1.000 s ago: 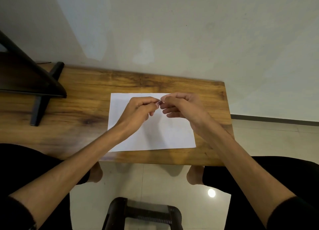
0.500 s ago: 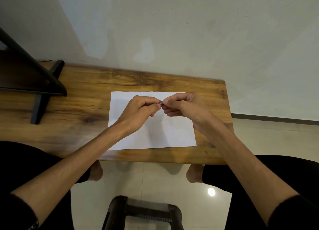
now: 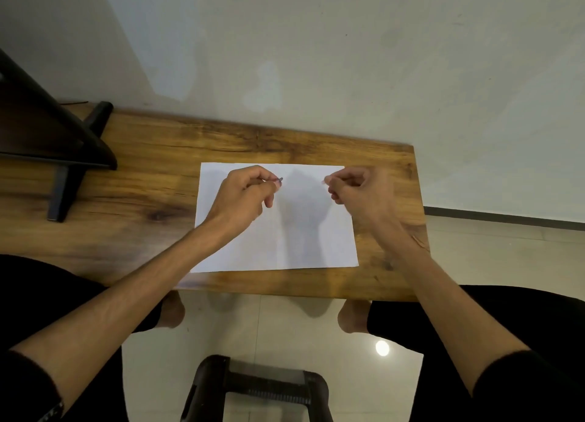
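Pinched between thumb and forefinger of left hand (image 3: 243,196): small dark piece (image 3: 279,180), tip poking out rightward, other fingers curled under. Held clear above paper (image 3: 285,241), near its far edge, probably so anything dropped lands on white. Right hand (image 3: 357,190) level with it, apart, over the paper's far right corner; curled tight, thumb to forefinger, contents of that pinch not discernible. Paper flat at table's (image 3: 142,181) right end. Dark stand (image 3: 63,149) at far left, well clear. Nothing between the hands
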